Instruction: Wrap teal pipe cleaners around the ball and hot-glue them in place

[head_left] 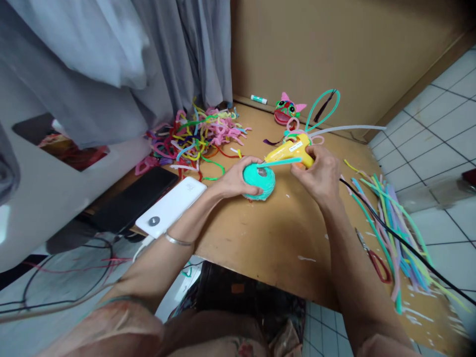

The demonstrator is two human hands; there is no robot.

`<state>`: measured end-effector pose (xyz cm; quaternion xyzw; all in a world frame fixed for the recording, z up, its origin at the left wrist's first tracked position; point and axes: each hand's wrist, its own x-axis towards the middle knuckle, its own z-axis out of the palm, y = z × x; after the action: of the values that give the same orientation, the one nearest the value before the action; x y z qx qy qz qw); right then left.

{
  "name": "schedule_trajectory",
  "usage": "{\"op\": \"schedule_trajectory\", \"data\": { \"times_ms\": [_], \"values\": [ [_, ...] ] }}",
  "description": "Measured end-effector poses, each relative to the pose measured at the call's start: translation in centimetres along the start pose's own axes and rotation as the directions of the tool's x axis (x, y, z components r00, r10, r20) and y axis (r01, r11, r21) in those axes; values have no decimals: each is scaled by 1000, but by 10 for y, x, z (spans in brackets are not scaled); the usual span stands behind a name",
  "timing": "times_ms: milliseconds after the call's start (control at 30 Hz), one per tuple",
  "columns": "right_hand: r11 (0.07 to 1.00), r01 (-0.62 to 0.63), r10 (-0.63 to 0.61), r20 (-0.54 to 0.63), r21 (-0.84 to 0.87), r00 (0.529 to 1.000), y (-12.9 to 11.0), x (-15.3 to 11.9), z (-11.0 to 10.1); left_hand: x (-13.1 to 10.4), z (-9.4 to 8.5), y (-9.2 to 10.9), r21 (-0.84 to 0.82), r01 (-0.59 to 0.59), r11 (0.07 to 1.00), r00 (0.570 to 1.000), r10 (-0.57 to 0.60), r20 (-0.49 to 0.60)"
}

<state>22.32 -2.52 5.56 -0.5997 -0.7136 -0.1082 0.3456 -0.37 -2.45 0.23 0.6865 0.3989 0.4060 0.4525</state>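
Head view shows the left hand [238,177] curled around a turquoise fuzzy-wrapped ball [260,189], thumb in front and fingers behind, holding it just above the wooden tabletop [238,233] or resting on it; I cannot tell which. A grey patch shows near the top of the ball. The right hand [322,171] is closed around the handle of a yellow hot glue gun [284,150], whose nozzle points at the upper edge of the ball. A turquoise pipe cleaner [280,162] runs from the ball toward the right fingertips; whether they pinch its end is unclear. Behind the gun sits a colourful animal head [286,110] with pink ears, near a glue stick [259,99]. Tangled pipe cleaners [201,136] lie beyond the left hand, near a white power bank [171,206]. Red-handled scissors [379,265] lie beside straight pastel pipe cleaners [403,233] at the right.
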Motion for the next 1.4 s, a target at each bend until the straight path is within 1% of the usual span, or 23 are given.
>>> {"op": "schedule_trajectory", "data": {
  "times_ms": [267,467,600,733,933,1100,1233,1400],
  "values": [
    [999,46,-46,28,21,999,2,0,-2,2,-4,-4,-7,-13,1000,1000,13,28],
    [1000,23,-24,40,19,999,0,0,-7,2,-5,-3,-9,7,1000,1000,-7,29],
    [1000,19,-19,49,5,999,-1,0,-9,2,-6,-2,0,-12,1000,999,12,34],
    [1000,25,-24,75,-8,997,-3,-1,-11,2,-6,-1,-1,-2,1000,999,2,38],
    [1000,11,-11,50,9,999,-3,-2,-9,2,-5,-1,-6,32,999,999,-32,24],
    [1000,19,-19,-6,24,1000,3,-1,-3,3,-6,-3,-2,-5,1000,999,5,32],
    [999,24,-25,12,37,1000,3,-1,-3,4,-6,-6,14,-24,1000,999,24,31],
    [998,18,-21,49,61,999,1,0,-9,3,-5,-6,19,-14,1000,999,13,30]
  ]
}}
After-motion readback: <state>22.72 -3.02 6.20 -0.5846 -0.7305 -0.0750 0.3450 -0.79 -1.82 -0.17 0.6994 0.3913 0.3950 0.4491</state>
